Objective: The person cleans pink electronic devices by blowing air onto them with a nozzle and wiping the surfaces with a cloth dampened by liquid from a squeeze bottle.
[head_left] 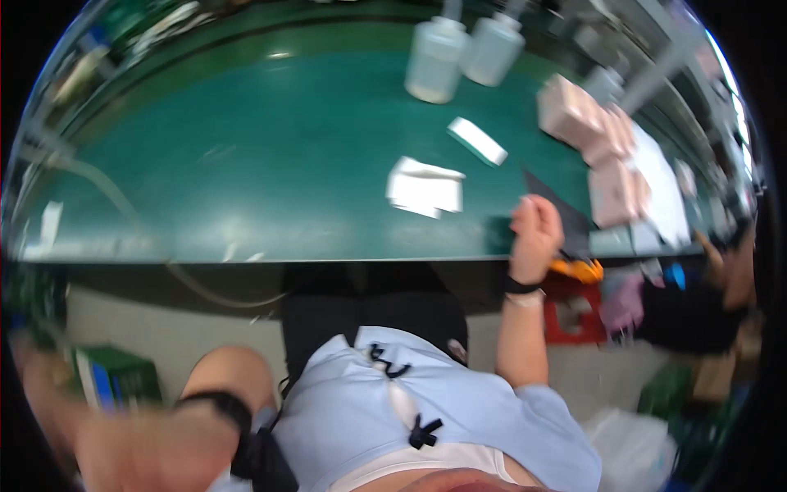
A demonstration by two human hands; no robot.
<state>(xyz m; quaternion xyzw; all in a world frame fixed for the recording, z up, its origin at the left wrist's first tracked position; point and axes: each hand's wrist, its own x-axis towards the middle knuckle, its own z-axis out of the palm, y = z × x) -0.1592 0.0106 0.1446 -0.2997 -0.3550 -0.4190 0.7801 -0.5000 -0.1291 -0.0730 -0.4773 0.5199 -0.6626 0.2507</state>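
The right hand [537,228] is at three o'clock in the view, over the near edge of the green table [287,164], fingers curled inward and drawn close together with their tips pointing toward twelve; whether anything is pinched between them cannot be told. Its forearm rises from about five o'clock, nearly straight up the view, with a black band [522,286] at the wrist. The left hand [152,449] is at seven to eight o'clock, large and blurred, apart from the right and away from the tabletop; how far its fingers are open, or whether they hold anything, cannot be told. Just beside the right hand, toward three o'clock, lies a black sheet [569,217]; contact between the two is unclear. From that hand, a folded white sheet [425,189] lies between nine and ten o'clock, and a slim white box [477,142] at eleven. Farther along eleven stand two translucent bottles [436,64]. Pale pink boxes [613,193] sit between one and three o'clock. An orange object [579,270] shows just below the hand, between four and five.
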